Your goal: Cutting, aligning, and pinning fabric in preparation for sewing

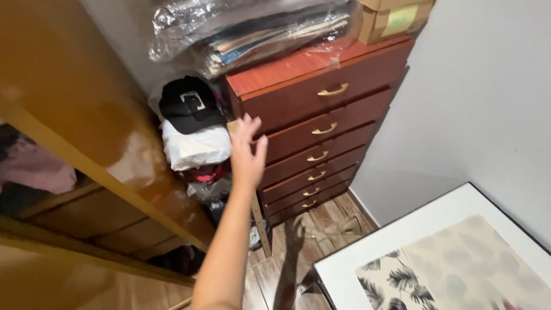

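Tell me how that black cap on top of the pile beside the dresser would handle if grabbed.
The black cap looks like soft fabric with a stiffer front panel, so probably light and partly floppy. It sits atop a bulging white bag, so the pile may shift if it is pushed. The left hand reaches nearby, open.

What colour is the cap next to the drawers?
The cap is black with a white patch, seen in the head view.

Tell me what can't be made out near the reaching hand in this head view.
- Left hand: shown from the back, so whether it touches the wooden piece is unclear.
- Right hand: only a sliver at the bottom edge.
- Pile under the black cap: lower items hidden in shadow.
- Plastic-wrapped stack: cut off by the top edge.
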